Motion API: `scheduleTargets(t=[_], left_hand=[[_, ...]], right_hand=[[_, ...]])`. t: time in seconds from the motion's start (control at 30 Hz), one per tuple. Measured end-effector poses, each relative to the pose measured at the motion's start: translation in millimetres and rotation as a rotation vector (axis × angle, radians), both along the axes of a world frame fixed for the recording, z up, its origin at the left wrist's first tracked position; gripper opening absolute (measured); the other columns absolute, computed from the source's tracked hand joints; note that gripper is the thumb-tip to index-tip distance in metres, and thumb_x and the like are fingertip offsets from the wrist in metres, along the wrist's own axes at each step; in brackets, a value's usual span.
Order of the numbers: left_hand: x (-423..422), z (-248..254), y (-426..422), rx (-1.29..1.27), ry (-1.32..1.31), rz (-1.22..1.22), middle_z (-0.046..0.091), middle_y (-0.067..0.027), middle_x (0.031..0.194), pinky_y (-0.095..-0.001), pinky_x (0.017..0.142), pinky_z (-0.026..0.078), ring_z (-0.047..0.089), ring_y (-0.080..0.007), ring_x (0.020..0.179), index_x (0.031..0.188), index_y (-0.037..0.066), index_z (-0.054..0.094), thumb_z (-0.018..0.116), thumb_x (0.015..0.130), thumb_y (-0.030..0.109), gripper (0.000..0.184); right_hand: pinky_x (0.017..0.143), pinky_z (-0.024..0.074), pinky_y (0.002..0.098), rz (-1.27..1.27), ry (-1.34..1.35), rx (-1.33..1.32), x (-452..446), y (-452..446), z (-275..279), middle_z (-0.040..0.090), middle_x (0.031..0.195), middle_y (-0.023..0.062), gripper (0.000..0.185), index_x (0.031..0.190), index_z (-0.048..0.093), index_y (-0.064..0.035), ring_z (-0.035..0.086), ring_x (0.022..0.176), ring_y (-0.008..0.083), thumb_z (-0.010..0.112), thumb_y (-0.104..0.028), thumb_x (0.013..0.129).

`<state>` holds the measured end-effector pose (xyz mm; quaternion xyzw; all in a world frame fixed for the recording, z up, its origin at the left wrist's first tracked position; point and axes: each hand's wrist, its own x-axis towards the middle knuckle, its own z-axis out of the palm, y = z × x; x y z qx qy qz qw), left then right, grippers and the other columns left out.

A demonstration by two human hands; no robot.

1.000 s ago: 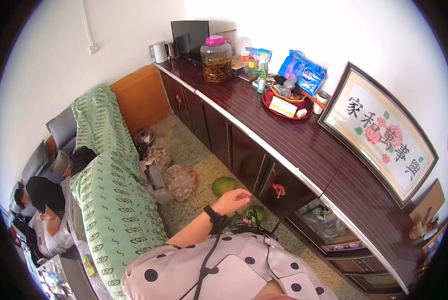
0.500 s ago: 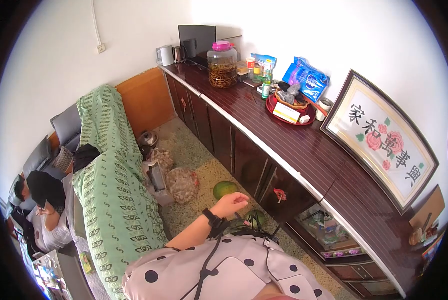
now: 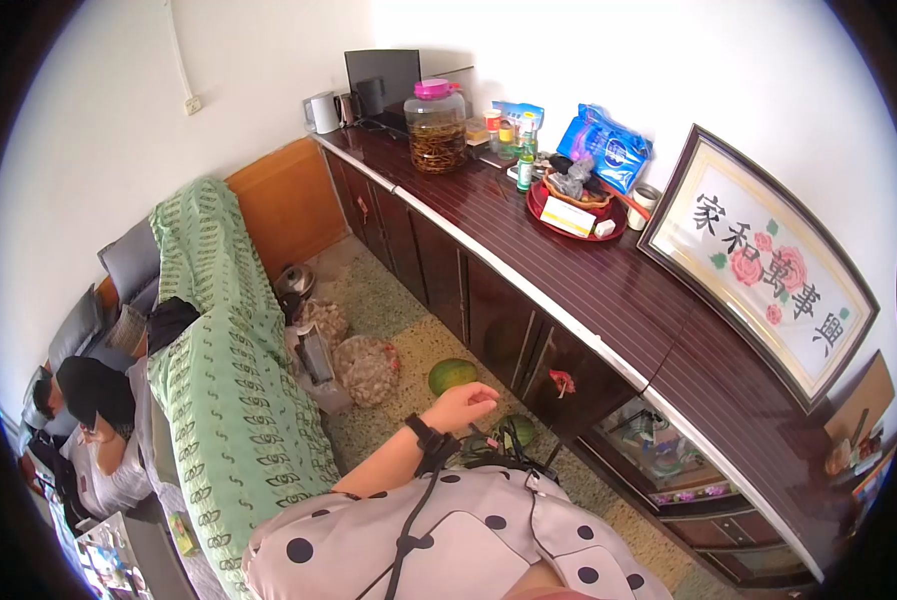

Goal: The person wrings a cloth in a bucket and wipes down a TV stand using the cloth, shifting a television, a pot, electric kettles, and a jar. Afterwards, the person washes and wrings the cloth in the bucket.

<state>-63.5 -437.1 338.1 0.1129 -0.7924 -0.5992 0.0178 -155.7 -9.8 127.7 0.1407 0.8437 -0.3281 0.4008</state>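
Note:
My left hand (image 3: 467, 403) reaches out over the floor, its fingers loosely curled together with nothing visible in them. A dark watch (image 3: 428, 436) is on that wrist, and black cables run down from beside it. Just beyond the hand a green watermelon (image 3: 451, 377) lies on the speckled floor. Another green melon (image 3: 517, 431) is partly hidden behind the cables, below and to the right of the hand. My right hand is out of the frame.
A long dark cabinet (image 3: 608, 290) runs along the right, bearing a jar (image 3: 436, 140), a red tray (image 3: 563, 222) and framed calligraphy (image 3: 758, 265). Left stands a green-draped sofa (image 3: 233, 400), with filled plastic bags (image 3: 365, 369) beside it. Another person (image 3: 108, 462) sits at far left.
The head view has shifted slightly. My left hand stays near the watermelon with its fingers curled. The seated person's head and raised hand have shifted a little.

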Motion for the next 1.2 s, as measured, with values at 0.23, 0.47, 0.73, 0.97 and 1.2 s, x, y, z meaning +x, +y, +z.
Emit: scheduleTargets(t=[0.23, 0.47, 0.73, 0.97, 1.2], left_hand=[[6.3, 1.6, -3.1, -0.031, -0.011, -0.022, 0.064, -0.0038, 0.099, -0.0252, 0.078, 0.049, 0.06, -0.0106, 0.089, 0.113, 0.004, 0.059, 0.06, 0.089, 0.019, 0.028], [10.2, 5.5, -3.7, 0.05, -0.056, -0.01, 0.064, -0.0049, 0.099, -0.026, 0.079, 0.048, 0.06, -0.0116, 0.089, 0.112, 0.004, 0.059, 0.061, 0.088, 0.02, 0.029], [3.3, -1.5, -6.2, 0.089, -0.056, -0.045, 0.063, -0.006, 0.104, -0.0256, 0.077, 0.048, 0.06, -0.0115, 0.09, 0.117, 0.002, 0.054, 0.058, 0.091, 0.017, 0.031], [0.1, -6.1, -3.5, 0.13, -0.055, -0.041, 0.061, -0.0053, 0.105, -0.0255, 0.081, 0.048, 0.059, -0.0114, 0.093, 0.117, 0.002, 0.054, 0.057, 0.091, 0.015, 0.029], [1.0, -9.3, -3.9, 0.192, -0.001, 0.033, 0.063, -0.0044, 0.099, -0.0247, 0.081, 0.048, 0.059, -0.0102, 0.09, 0.113, 0.003, 0.058, 0.061, 0.088, 0.015, 0.028]], right_hand=[[0.082, 0.0456, 0.0395, -0.027, -0.002, 0.018, 17.8, 14.3, -2.0, 0.063, 0.107, 0.0198, 0.071, 0.113, 0.06, 0.0043, 0.06, 0.095, 0.0304, 0.071, -0.05, 0.068], [0.082, 0.0459, 0.0396, -0.08, 0.003, 0.045, 41.8, 39.4, 0.1, 0.063, 0.106, 0.02, 0.07, 0.113, 0.06, 0.0042, 0.06, 0.095, 0.0306, 0.072, -0.049, 0.068], [0.081, 0.0462, 0.0397, -0.138, -0.021, 0.099, 76.6, 65.8, -1.3, 0.063, 0.106, 0.0201, 0.069, 0.113, 0.06, 0.0041, 0.06, 0.094, 0.0308, 0.072, -0.047, 0.068], [0.081, 0.0464, 0.0397, -0.178, -0.029, 0.126, 101.0, 79.2, 0.6, 0.063, 0.105, 0.0202, 0.068, 0.112, 0.06, 0.004, 0.06, 0.094, 0.031, 0.072, -0.046, 0.068], [0.08, 0.0466, 0.0398, -0.174, -0.036, 0.132, 105.4, 77.4, 1.5, 0.063, 0.105, 0.0204, 0.067, 0.112, 0.06, 0.0039, 0.06, 0.094, 0.0312, 0.073, -0.045, 0.068]])
